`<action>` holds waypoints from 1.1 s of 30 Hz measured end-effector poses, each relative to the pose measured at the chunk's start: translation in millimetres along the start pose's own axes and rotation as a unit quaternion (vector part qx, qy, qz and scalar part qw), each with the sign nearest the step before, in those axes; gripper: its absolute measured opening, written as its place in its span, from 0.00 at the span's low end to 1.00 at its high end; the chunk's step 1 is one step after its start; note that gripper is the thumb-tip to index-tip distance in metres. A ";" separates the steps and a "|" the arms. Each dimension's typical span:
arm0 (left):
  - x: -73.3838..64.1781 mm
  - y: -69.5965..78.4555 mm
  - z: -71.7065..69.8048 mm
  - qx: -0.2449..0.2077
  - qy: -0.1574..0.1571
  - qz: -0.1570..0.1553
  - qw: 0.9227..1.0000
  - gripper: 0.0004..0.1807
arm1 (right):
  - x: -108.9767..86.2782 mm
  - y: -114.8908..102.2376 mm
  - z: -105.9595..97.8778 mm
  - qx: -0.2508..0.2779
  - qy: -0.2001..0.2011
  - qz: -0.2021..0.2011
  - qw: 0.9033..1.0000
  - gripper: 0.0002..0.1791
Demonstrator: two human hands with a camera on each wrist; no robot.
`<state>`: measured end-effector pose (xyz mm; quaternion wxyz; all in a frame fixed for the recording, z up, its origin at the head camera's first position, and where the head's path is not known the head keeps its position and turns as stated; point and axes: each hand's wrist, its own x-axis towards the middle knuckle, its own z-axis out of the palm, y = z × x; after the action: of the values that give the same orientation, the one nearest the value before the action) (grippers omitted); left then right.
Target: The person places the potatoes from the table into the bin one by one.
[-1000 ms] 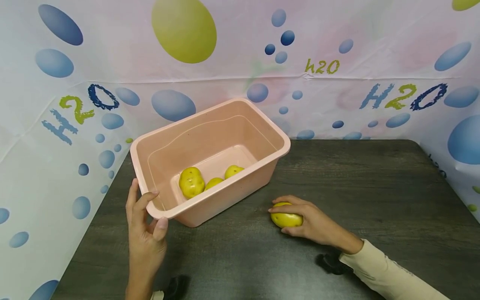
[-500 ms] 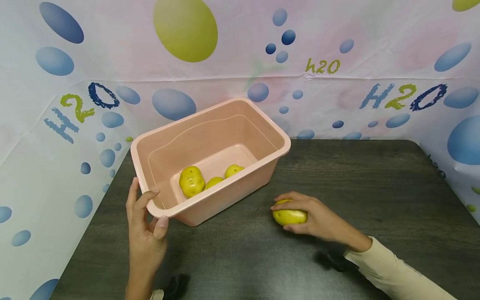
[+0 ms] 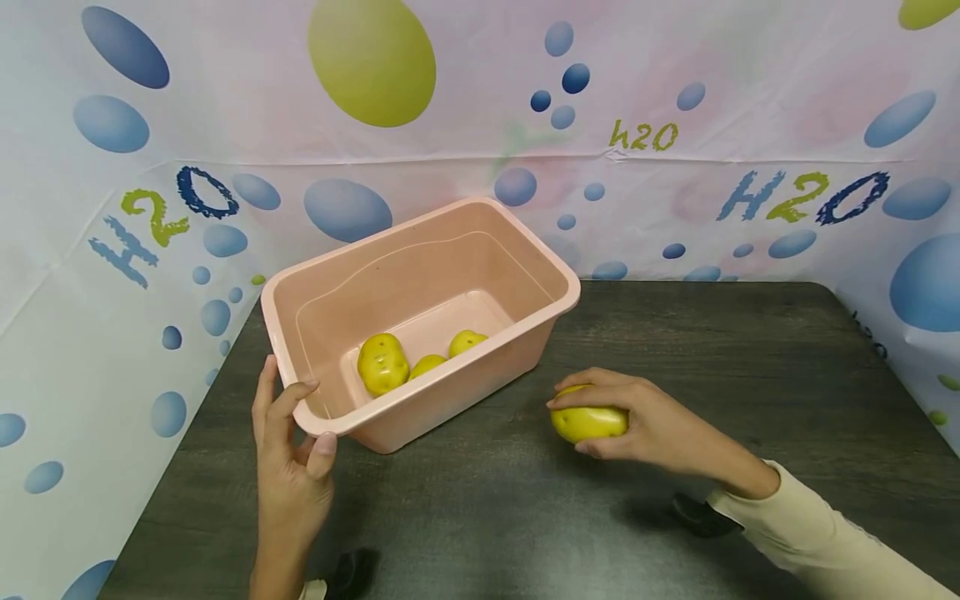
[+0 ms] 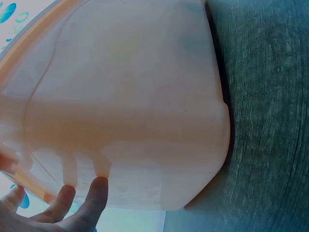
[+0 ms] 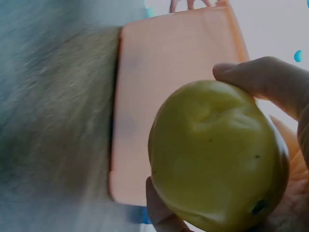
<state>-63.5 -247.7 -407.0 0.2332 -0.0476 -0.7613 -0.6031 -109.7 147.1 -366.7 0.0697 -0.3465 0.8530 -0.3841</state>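
Observation:
My left hand (image 3: 292, 483) grips the near left corner of a pink plastic tub (image 3: 465, 390), thumb in front of the rim and a finger over it. In the left wrist view, its fingertips (image 4: 100, 186) touch the tub's outer wall. Inside lie a whole yellow potato (image 3: 383, 364) and two more, partly hidden by the front wall. Right of the tub, my right hand (image 3: 652, 421) holds another potato (image 3: 588, 423) from above, close over the table. The right wrist view shows the thumb (image 5: 260, 79) and a finger around this glossy potato, the tub behind it.
The dark wood-grain table (image 3: 750, 358) extends to the right of the tub. A printed backdrop (image 3: 465, 75) with blue and green bubbles hangs behind and along the left side. Dark wrist straps show at both wrists.
My right hand, with the potato in its grip, has shifted a little to the right and farther up in the view. My left hand and the tub stay where they were.

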 end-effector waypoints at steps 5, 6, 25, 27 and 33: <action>0.0 0.7 0.5 -0.008 -0.001 0.007 1.000 0.29 | 5.3 -15.3 -18.7 0.010 -0.012 0.011 1.000 0.24; -0.1 0.7 0.5 -0.009 -0.001 0.007 1.000 0.29 | 7.1 -18.3 -22.6 0.009 -0.014 0.012 1.000 0.24; -1.3 -3.2 0.8 -0.002 0.003 -0.019 1.000 0.30 | 83.5 -49.5 -76.4 0.098 -0.096 0.068 0.988 0.25; -1.0 -2.9 0.8 -0.004 0.004 -0.016 1.000 0.30 | 93.8 -50.0 -78.8 0.129 -0.103 0.081 0.983 0.25; -0.8 -1.8 0.4 0.006 0.005 -0.019 1.000 0.30 | 122.2 -47.6 -81.2 0.247 -0.104 0.103 0.958 0.28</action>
<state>-63.5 -247.7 -409.0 0.2259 -0.0288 -0.7643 -0.6034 -207.1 95.4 -258.8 0.2804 -0.2671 0.7506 -0.5354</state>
